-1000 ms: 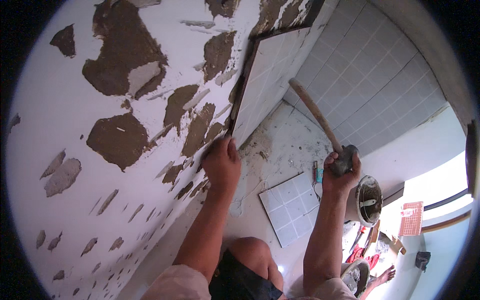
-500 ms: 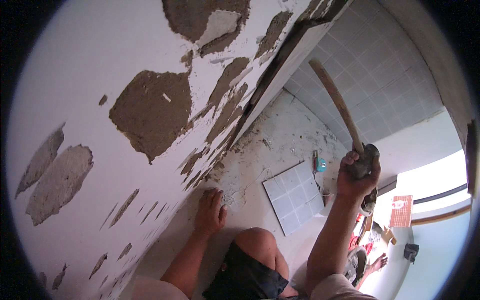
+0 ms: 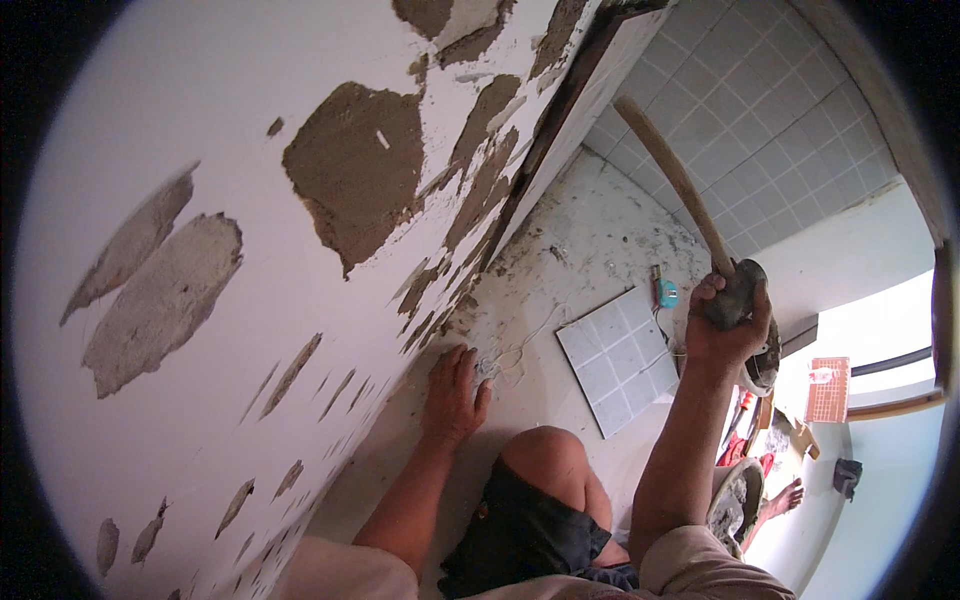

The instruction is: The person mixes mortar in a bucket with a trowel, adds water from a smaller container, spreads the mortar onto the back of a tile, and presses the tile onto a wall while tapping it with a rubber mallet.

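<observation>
A white wall [image 3: 200, 150] fills the left of the view, its paint broken by brown patches of bare mortar [image 3: 355, 170], the biggest high in the middle. To the right, a tiled wall [image 3: 760, 120] of small grey squares rises at the far side, meeting a dusty floor [image 3: 590, 250] strewn with rubble along the foot of the white wall. A loose tile sheet [image 3: 618, 355] lies flat on the floor, between the two arms. The person kneels, one bare knee [image 3: 545, 460] near the lower middle. The right hand [image 3: 725, 330] is raised at the right, fingers closed around a hammer [image 3: 700, 230] just below its dark head, the long wooden handle slanting up and left toward the tiled wall. The left hand [image 3: 455, 395] rests open, fingers spread flat against the floor at the foot of the white wall, holding nothing. A small turquoise tool [image 3: 667, 293] lies just beyond the tile sheet's far corner, near the right hand.
</observation>
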Demonstrator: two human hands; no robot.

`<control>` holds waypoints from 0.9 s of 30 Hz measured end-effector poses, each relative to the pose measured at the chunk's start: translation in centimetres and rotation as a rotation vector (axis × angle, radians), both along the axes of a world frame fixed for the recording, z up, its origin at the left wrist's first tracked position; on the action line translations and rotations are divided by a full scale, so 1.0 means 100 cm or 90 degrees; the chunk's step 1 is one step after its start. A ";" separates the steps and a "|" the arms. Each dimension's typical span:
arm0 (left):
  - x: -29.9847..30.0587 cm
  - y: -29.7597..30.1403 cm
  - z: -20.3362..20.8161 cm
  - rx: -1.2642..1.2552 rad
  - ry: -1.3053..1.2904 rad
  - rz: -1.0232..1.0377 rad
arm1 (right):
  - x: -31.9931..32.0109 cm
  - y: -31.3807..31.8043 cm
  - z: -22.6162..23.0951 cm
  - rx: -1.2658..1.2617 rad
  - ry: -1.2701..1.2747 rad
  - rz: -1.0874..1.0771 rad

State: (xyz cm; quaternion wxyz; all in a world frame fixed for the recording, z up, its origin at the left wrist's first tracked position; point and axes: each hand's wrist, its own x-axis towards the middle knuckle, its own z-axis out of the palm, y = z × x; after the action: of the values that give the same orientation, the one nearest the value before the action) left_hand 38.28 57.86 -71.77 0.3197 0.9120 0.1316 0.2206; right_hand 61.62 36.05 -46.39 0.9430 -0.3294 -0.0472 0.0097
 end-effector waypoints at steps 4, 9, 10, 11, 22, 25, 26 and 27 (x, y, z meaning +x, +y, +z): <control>0.002 -0.001 -0.002 0.001 0.010 0.002 | -0.009 -0.010 -0.008 0.011 0.034 0.023; 0.002 -0.004 -0.001 0.017 0.025 0.008 | -0.014 0.004 -0.013 -0.027 0.008 0.066; 0.001 -0.004 -0.001 0.026 0.014 0.010 | -0.014 0.004 -0.015 -0.035 0.019 0.059; 0.001 -0.004 -0.001 0.035 0.003 0.012 | -0.015 0.004 -0.016 -0.036 0.022 0.060; 0.006 0.000 -0.004 0.022 0.037 -0.017 | -0.019 0.009 -0.021 -0.040 0.052 0.026; 0.008 0.000 -0.007 0.040 0.039 -0.023 | -0.017 0.003 -0.021 -0.044 0.066 -0.009; 0.008 0.000 -0.010 0.045 0.035 -0.020 | -0.016 0.002 -0.022 -0.046 0.078 -0.014; 0.007 0.000 -0.008 0.050 0.031 -0.024 | -0.017 0.002 -0.023 -0.041 0.075 -0.018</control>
State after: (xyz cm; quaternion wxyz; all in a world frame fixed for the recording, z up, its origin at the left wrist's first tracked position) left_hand 38.98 57.87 -72.56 0.2841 0.9315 0.1132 0.1969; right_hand 59.96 36.25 -48.69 0.9331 -0.3590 0.0133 0.0169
